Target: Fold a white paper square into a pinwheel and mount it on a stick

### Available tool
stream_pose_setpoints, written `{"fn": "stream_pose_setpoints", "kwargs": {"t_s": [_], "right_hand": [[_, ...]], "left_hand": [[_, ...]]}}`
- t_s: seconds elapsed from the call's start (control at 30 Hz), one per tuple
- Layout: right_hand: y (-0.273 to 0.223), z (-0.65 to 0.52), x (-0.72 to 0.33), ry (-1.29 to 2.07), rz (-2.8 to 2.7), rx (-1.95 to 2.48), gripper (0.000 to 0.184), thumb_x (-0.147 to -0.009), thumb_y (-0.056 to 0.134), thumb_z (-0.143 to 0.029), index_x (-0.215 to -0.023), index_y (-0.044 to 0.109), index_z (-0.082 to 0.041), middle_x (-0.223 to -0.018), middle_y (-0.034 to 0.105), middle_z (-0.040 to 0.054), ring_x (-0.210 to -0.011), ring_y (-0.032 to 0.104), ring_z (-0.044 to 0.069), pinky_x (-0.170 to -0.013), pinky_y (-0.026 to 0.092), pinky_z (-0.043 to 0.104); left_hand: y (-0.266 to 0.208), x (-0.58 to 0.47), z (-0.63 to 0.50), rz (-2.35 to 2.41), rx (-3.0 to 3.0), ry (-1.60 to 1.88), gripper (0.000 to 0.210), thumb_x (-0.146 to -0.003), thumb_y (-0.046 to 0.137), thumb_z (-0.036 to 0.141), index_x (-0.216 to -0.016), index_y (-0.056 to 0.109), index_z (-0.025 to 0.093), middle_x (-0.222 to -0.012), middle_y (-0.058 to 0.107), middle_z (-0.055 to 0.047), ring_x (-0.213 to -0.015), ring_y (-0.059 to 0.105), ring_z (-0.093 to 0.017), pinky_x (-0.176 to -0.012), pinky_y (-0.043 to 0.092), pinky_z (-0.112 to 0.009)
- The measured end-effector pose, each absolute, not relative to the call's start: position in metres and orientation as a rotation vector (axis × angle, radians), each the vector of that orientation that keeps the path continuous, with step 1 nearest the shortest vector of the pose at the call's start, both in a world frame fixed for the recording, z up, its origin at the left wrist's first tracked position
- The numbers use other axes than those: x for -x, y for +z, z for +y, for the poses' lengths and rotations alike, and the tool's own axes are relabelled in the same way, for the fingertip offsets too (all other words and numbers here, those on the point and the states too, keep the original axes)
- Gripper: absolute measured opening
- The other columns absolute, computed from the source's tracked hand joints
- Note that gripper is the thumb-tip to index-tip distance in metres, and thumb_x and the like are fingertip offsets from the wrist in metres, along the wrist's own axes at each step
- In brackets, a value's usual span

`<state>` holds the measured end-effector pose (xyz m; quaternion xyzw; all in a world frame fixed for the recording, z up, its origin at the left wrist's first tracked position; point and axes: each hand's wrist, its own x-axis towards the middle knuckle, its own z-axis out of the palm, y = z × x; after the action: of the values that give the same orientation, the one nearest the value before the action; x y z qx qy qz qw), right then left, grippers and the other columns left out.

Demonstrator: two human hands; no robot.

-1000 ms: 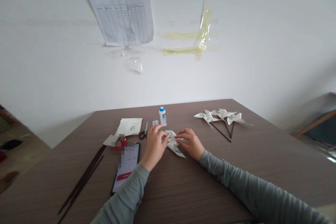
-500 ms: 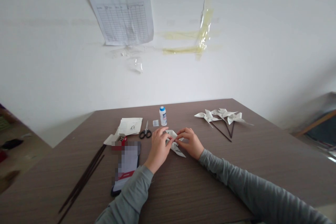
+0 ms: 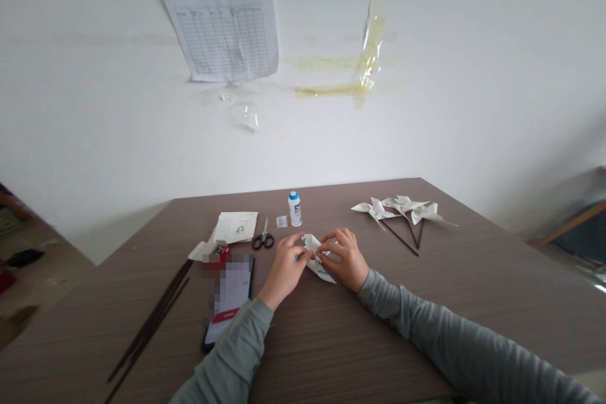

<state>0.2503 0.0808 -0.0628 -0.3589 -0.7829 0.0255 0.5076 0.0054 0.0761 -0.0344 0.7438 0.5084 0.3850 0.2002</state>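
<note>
Between my hands is a white printed paper pinwheel (image 3: 322, 272), its pointed blades partly hidden by my fingers. My left hand (image 3: 286, 268) pinches it near the middle from the left. From the right, my right hand (image 3: 344, 259) grips it too, fingertips close to those of the left. Just beyond stands a white glue bottle (image 3: 295, 209) with a blue cap, and a small pale square (image 3: 281, 221) lies beside it. Black-handled scissors (image 3: 263, 238) rest left of my left hand.
Finished paper pinwheels (image 3: 404, 205) on dark sticks lie at the back right. To the left are stacked paper squares (image 3: 235, 227), a small red box (image 3: 218, 259), a phone (image 3: 231, 300) and several dark sticks (image 3: 154, 325). A wall (image 3: 322, 151) rises behind the table (image 3: 341, 353).
My hands stay on the paper pinwheel, with only slight finger movements around its centre. Everything else on the table stays in place.
</note>
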Motion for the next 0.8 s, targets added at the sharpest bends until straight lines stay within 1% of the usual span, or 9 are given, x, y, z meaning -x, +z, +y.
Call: {"fn": "stream_pose_setpoints", "kwargs": {"t_s": [0.1, 0.3, 0.47, 0.63, 0.8], "right_hand": [[-0.06, 0.079, -0.25, 0.115, -1.899, 0.893, 0.008, -0.112, 0.096, -0.031, -0.106, 0.099, -0.034, -0.122, 0.091, 0.0107, -0.121, 0.08, 0.036, -0.115, 0.062, 0.06], [-0.059, 0.078, -0.251, 0.163, -1.9, 0.903, 0.008, -0.112, 0.095, -0.033, -0.106, 0.1, -0.035, -0.122, 0.092, 0.0105, -0.121, 0.079, 0.036, -0.118, 0.062, 0.061], [-0.06, 0.079, -0.251, 0.165, -1.915, 0.903, 0.008, -0.112, 0.096, -0.033, -0.108, 0.101, -0.037, -0.122, 0.092, 0.0106, -0.121, 0.079, 0.037, -0.119, 0.06, 0.062], [-0.06, 0.079, -0.252, 0.171, -1.918, 0.875, 0.008, -0.113, 0.098, -0.032, -0.11, 0.102, -0.038, -0.122, 0.091, 0.0089, -0.12, 0.08, 0.035, -0.121, 0.06, 0.06], [-0.06, 0.078, -0.254, 0.183, -1.933, 0.89, 0.01, -0.115, 0.096, -0.033, -0.111, 0.103, -0.039, -0.122, 0.092, 0.0094, -0.12, 0.08, 0.035, -0.119, 0.06, 0.059]], "left_hand": [[-0.035, -0.005, 0.076, 1.403, -2.079, 1.101, 0.021, -0.109, 0.091, 0.03, -0.091, 0.101, 0.032, -0.168, 0.092, -0.013, -0.163, 0.08, -0.042, -0.146, 0.062, -0.07], [-0.033, -0.006, 0.074, 1.419, -2.051, 1.121, 0.019, -0.106, 0.096, 0.028, -0.088, 0.099, 0.032, -0.161, 0.094, -0.013, -0.156, 0.085, -0.041, -0.14, 0.068, -0.065], [-0.026, -0.006, 0.072, 1.414, -2.012, 1.054, 0.015, -0.105, 0.097, 0.029, -0.091, 0.099, 0.03, -0.166, 0.093, -0.015, -0.16, 0.084, -0.042, -0.144, 0.065, -0.064], [-0.021, -0.006, 0.07, 1.437, -1.969, 1.009, 0.013, -0.105, 0.096, 0.027, -0.092, 0.1, 0.029, -0.175, 0.088, -0.016, -0.167, 0.081, -0.043, -0.148, 0.06, -0.064], [-0.024, -0.003, 0.07, 1.378, -2.011, 1.083, 0.009, -0.104, 0.097, 0.03, -0.095, 0.1, 0.03, -0.173, 0.089, -0.015, -0.163, 0.084, -0.042, -0.146, 0.064, -0.064]]}}
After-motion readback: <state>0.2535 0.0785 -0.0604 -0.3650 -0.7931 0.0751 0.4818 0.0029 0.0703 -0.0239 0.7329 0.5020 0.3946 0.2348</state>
